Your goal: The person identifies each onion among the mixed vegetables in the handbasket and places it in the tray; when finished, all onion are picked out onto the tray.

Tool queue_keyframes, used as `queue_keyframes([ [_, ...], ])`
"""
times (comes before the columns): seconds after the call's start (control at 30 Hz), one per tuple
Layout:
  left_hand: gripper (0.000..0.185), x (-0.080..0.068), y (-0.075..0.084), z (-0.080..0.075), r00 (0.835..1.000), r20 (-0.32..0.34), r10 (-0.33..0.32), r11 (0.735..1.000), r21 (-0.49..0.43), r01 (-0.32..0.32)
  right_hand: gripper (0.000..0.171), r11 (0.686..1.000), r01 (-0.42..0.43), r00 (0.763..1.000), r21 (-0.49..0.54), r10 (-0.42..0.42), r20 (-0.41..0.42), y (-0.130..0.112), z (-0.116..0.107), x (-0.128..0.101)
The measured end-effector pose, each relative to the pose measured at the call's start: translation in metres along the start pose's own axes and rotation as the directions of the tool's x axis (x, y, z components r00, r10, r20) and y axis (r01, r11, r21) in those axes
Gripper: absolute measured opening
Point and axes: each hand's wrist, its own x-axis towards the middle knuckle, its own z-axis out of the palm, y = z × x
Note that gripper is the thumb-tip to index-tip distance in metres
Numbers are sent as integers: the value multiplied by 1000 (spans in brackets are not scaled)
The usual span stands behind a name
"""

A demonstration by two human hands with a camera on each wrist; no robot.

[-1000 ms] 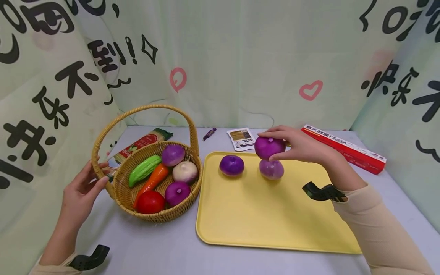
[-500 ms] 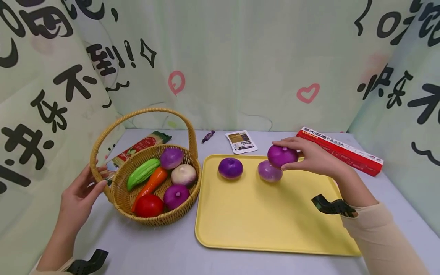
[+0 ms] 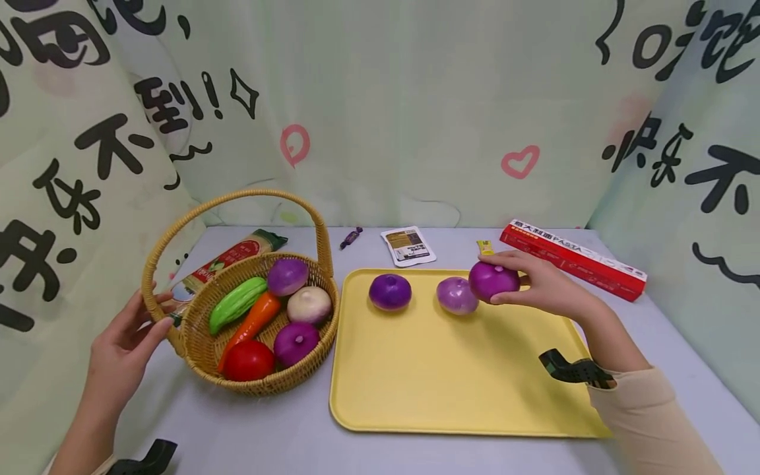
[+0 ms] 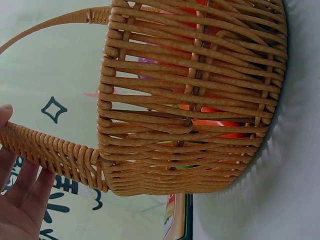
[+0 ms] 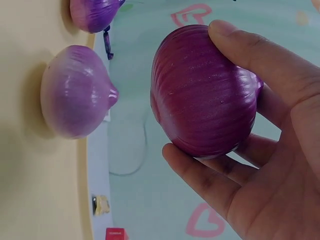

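My right hand (image 3: pixel 543 284) grips a dark purple onion (image 5: pixel 205 95) between thumb and fingers, held above the yellow tray (image 3: pixel 410 382). Just left of it a paler purple onion (image 3: pixel 457 295) sits on the tray, with a deep violet onion (image 3: pixel 390 292) farther left. At the left, my left hand (image 3: pixel 121 346) holds the base of the handle of a wicker basket (image 4: pixel 190 105). Inside the basket lie a green ridged gourd (image 3: pixel 237 303), a carrot (image 3: pixel 254 324), a tomato (image 3: pixel 249 360), two purple onions (image 3: pixel 297 344) and a white onion (image 3: pixel 309 305).
Behind the tray are a wrapped candy (image 3: pixel 351 238), a white pouch (image 3: pixel 408 246) and a small yellow packet (image 3: pixel 485 247). A red pasta box (image 3: pixel 572 260) lies at the back right. A red and green package (image 3: pixel 237 254) is partly hidden behind the basket.
My right hand has carried the dark onion to the right and lower, from over the pale onion to beside it. The left hand keeps its hold on the basket handle.
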Motion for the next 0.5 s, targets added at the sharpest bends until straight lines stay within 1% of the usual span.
queue_keyframes([
  [0.1,62,1,-1,0,1000,-4,-5,1000,-11,5,66,1000,-17,1000,-6,17,-12,4,1,-4],
  [0.37,63,1,-3,0,999,-18,-31,999,16,31,67,999,-45,999,17,45,-22,13,4,-8],
  [0.5,63,1,-3,1,999,-19,-30,999,11,30,68,998,-65,998,23,66,-20,17,3,-10],
])
